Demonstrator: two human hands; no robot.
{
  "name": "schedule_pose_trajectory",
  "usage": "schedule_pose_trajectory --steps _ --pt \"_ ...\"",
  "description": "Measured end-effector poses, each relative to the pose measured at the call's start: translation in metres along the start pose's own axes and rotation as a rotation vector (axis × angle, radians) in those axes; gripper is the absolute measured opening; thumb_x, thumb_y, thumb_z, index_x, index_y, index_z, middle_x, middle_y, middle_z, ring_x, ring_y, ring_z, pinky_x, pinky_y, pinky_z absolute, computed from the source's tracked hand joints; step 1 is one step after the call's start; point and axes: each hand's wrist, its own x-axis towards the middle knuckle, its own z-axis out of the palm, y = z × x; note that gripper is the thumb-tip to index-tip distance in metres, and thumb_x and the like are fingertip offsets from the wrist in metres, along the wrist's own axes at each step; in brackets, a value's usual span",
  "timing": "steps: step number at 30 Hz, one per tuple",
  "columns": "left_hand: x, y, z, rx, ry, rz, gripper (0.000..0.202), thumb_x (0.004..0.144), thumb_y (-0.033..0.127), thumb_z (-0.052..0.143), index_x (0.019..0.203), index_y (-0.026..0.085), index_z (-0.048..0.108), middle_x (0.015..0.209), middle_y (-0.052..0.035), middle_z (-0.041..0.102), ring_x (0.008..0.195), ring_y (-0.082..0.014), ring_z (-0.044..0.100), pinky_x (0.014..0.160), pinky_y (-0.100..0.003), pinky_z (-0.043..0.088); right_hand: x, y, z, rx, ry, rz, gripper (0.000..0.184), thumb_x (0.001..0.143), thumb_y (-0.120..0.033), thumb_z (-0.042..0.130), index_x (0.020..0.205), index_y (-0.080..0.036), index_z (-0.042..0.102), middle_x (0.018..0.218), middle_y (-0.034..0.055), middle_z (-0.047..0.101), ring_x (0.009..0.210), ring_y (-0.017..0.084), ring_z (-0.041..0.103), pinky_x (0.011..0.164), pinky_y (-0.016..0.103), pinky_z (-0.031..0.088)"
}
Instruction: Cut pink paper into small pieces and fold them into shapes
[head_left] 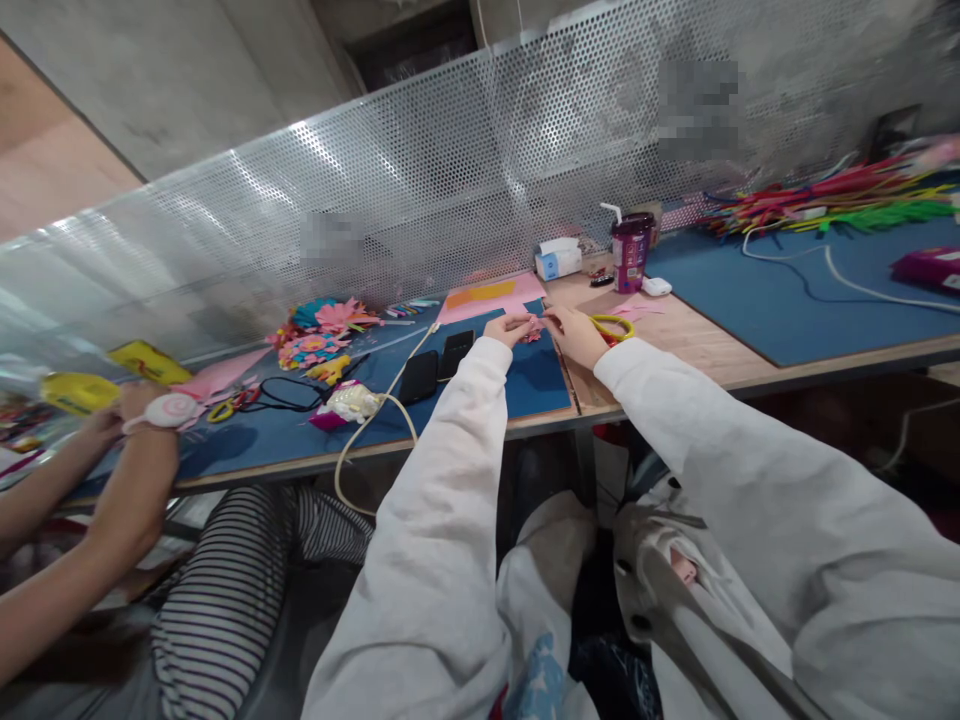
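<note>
Both my hands meet over the near edge of a blue mat [541,385]. Between them is a small crumpled pink paper piece [533,328], perhaps a flower; its exact shape is too small to make out. My left hand [510,328] pinches it from the left. From the right, the fingers of my right hand [576,335] close on its other side. Yellow-handled scissors [615,328] lie just beyond my right hand, partly hidden by it. Pink and orange paper sheets [491,297] rest behind my left hand, and two dark phones [439,365] lie to its left.
A purple cup with a straw [630,255], a tissue pack [559,262] and a white case [657,287] stand at the back. Colourful paper flowers [322,335] and a pale cable [367,425] lie left. A co-worker's hands [135,405] work there. Pipe cleaners [825,205] lie right.
</note>
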Motion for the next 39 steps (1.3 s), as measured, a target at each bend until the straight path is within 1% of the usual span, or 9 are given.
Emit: schedule_pose_trajectory --steps 3,5,10,15,20,24,29,33,39 --pt "0.0 -0.002 -0.001 0.012 -0.021 0.032 0.048 0.058 0.036 0.076 0.095 0.007 0.065 0.091 -0.0142 0.07 0.082 -0.0205 0.067 0.073 -0.031 0.054 0.0 0.0 0.0 0.049 -0.012 -0.004 0.027 0.088 -0.034 0.047 0.092 -0.013 0.063 0.09 0.0121 0.067 0.084 0.021 0.061 0.078 0.032 0.045" --pt "0.001 -0.003 -0.002 0.022 -0.026 0.048 0.051 0.058 0.038 0.076 0.096 0.006 0.065 0.091 -0.0148 0.07 0.081 -0.0204 0.067 0.071 -0.031 0.054 0.0 -0.001 0.0 0.067 -0.023 -0.016 0.027 0.088 -0.034 0.047 0.089 -0.014 0.064 0.087 0.0107 0.067 0.082 0.02 0.061 0.079 0.031 0.045" --pt "0.002 -0.004 -0.002 0.023 -0.028 0.028 0.05 0.06 0.037 0.075 0.098 0.007 0.065 0.093 -0.0142 0.07 0.082 -0.0196 0.067 0.073 -0.03 0.054 0.0 -0.003 -0.003 0.1 -0.019 0.001 0.026 0.087 -0.034 0.049 0.083 -0.014 0.066 0.083 0.0102 0.068 0.078 0.019 0.062 0.076 0.03 0.045" --pt "0.002 -0.003 -0.002 -0.02 -0.039 0.029 0.047 0.058 0.034 0.076 0.098 0.009 0.067 0.089 -0.0114 0.071 0.078 -0.0174 0.067 0.074 -0.029 0.053 0.001 -0.004 -0.005 0.207 -0.023 0.107 0.026 0.084 -0.036 0.053 0.075 -0.015 0.064 0.07 0.006 0.066 0.065 0.016 0.058 0.068 0.028 0.044" --pt "0.002 -0.004 -0.001 -0.073 -0.039 0.009 0.039 0.058 0.032 0.076 0.088 0.008 0.068 0.08 -0.0089 0.071 0.067 -0.0139 0.066 0.075 -0.03 0.053 0.001 0.003 -0.002 0.382 -0.089 0.221 0.019 0.08 -0.029 0.053 0.071 -0.015 0.062 0.061 0.0017 0.062 0.054 0.012 0.053 0.059 0.025 0.043" --pt "0.002 -0.004 0.0 -0.1 -0.033 -0.016 0.034 0.057 0.03 0.076 0.082 0.008 0.067 0.074 -0.0077 0.071 0.064 -0.0135 0.066 0.072 -0.03 0.054 0.002 0.005 -0.001 0.391 -0.082 0.221 0.017 0.078 -0.028 0.055 0.071 -0.014 0.063 0.061 0.0017 0.062 0.056 0.012 0.054 0.06 0.025 0.044" --pt "0.001 -0.004 -0.002 -0.028 -0.05 -0.032 0.04 0.059 0.036 0.075 0.087 0.009 0.067 0.075 -0.0099 0.071 0.065 -0.0151 0.066 0.068 -0.029 0.053 0.004 0.005 -0.001 0.432 -0.057 0.24 0.02 0.074 -0.032 0.06 0.077 -0.013 0.067 0.07 0.0043 0.066 0.063 0.014 0.057 0.064 0.027 0.046" --pt "0.001 -0.005 -0.004 0.047 -0.071 -0.024 0.045 0.06 0.043 0.073 0.089 0.009 0.066 0.078 -0.0118 0.071 0.066 -0.0156 0.066 0.064 -0.027 0.052 0.005 0.006 0.0 0.474 -0.069 0.282 0.018 0.072 -0.029 0.062 0.075 -0.013 0.067 0.07 0.0045 0.066 0.064 0.014 0.057 0.064 0.027 0.046" --pt "0.002 -0.005 -0.003 0.071 -0.068 -0.027 0.039 0.061 0.041 0.073 0.083 0.01 0.066 0.075 -0.011 0.071 0.061 -0.0138 0.065 0.066 -0.028 0.052 0.005 0.01 0.001 0.467 -0.06 0.307 0.012 0.07 -0.023 0.061 0.073 -0.012 0.066 0.068 0.0042 0.066 0.063 0.014 0.057 0.063 0.028 0.047"
